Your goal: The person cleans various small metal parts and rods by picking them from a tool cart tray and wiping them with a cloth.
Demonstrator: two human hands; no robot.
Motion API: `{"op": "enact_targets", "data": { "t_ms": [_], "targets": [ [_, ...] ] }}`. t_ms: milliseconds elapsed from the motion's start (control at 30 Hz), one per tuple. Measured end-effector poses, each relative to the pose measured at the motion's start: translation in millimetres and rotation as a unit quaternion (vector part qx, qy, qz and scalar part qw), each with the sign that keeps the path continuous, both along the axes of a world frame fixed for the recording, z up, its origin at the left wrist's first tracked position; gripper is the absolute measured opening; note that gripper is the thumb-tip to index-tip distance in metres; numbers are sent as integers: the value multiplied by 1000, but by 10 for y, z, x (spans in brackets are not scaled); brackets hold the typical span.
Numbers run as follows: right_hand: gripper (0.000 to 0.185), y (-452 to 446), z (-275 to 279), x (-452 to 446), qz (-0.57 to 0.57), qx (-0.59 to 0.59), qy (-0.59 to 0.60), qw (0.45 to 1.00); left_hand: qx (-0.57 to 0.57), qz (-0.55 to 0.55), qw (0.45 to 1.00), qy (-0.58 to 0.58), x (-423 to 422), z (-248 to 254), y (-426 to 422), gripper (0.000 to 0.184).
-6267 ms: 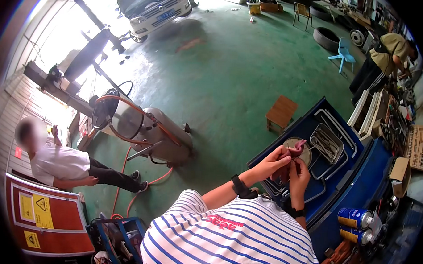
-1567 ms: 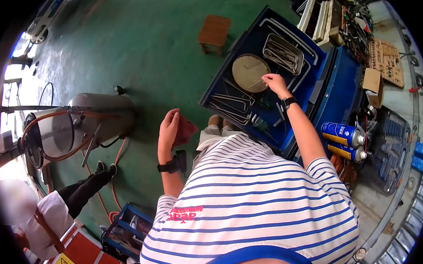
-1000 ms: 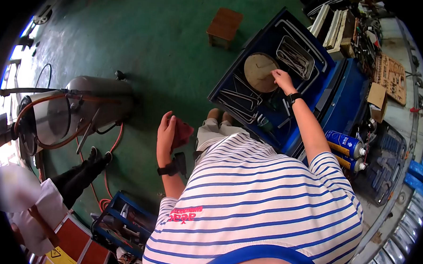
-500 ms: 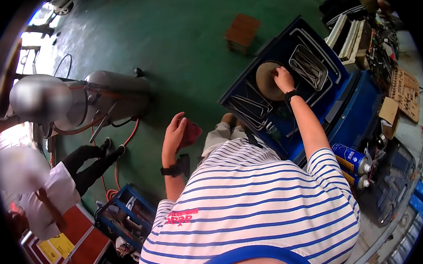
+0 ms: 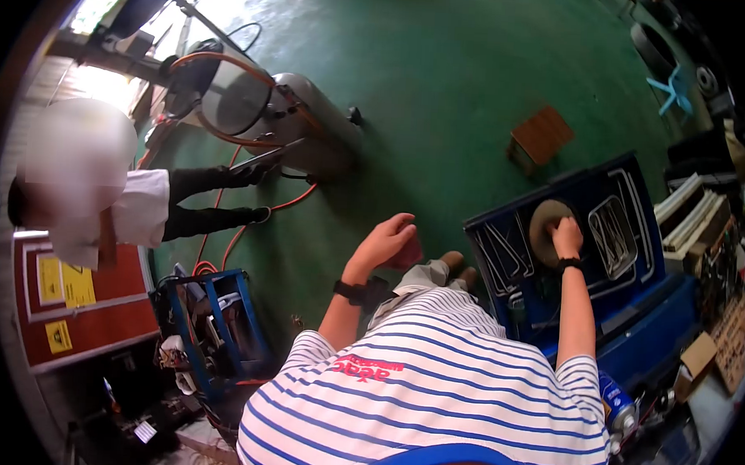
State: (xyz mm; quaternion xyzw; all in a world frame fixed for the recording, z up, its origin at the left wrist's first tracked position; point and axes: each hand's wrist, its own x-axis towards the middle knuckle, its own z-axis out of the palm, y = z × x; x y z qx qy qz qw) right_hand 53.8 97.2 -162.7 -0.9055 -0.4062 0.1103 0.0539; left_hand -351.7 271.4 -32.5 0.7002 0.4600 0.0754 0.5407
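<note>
My right hand (image 5: 567, 238) is closed at the right part of a flat, round brown disc (image 5: 546, 228), with the fingertips against it. The disc lies over or in a blue drawer (image 5: 483, 221) of tools; I cannot tell whether it is lifted. Beside it in the drawer are bent metal rods (image 5: 501, 248) on the left and a metal tray (image 5: 612, 236) of rods on the right. My left hand (image 5: 384, 243) hangs over the floor, its fingers curled around a dark red cloth (image 5: 408, 252). Both wrists wear black bands.
A wooden stool (image 5: 543, 135) stands beyond the drawer. A grey tank (image 5: 319, 130) with orange hoses is to the left, near another person (image 5: 145, 206). A blue cart (image 5: 223, 326) stands at lower left. A blue spray can (image 5: 617, 405) sits by my right elbow.
My view has turned left, so the drawer, disc and stool sit further right and lower. The right hand stays at the disc, and the left hand still holds the cloth.
</note>
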Motion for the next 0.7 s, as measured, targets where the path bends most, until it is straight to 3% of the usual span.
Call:
{"op": "enact_targets", "data": {
  "t_ms": [100,233,300,367,433,500,567,633,667,700],
  "targets": [
    [34,3,15,-1,8,13,-16,1000,4,-25,1000,-6,41,22,-12,36],
    [35,-21,63,70,-18,134,1,991,-20,-16,1000,-15,46,67,-40,40],
    [31,-25,66,143,-89,206,87,970,-82,7,996,-37,49,161,-67,40],
    [23,-40,-10,251,-191,332,307,871,-88,21,994,-56,31,87,-52,40],
    [18,-6,327,105,-198,415,390,798,-82,37,995,-48,79,65,-33,36],
    [14,122,758,-184,-174,489,417,746,-122,66,987,-85,187,-35,1,37],
    [14,195,1213,-571,-74,515,424,741,-162,88,976,-119,365,-38,23,37],
    [9,300,1634,-1021,9,535,446,717,-327,117,906,-242,583,118,1,36],
    [8,347,1603,-1164,43,539,477,693,-329,112,906,-241,692,177,-27,36],
    [4,361,1692,-1350,37,504,474,721,-364,86,882,-286,805,230,-61,35]
  ]
}}
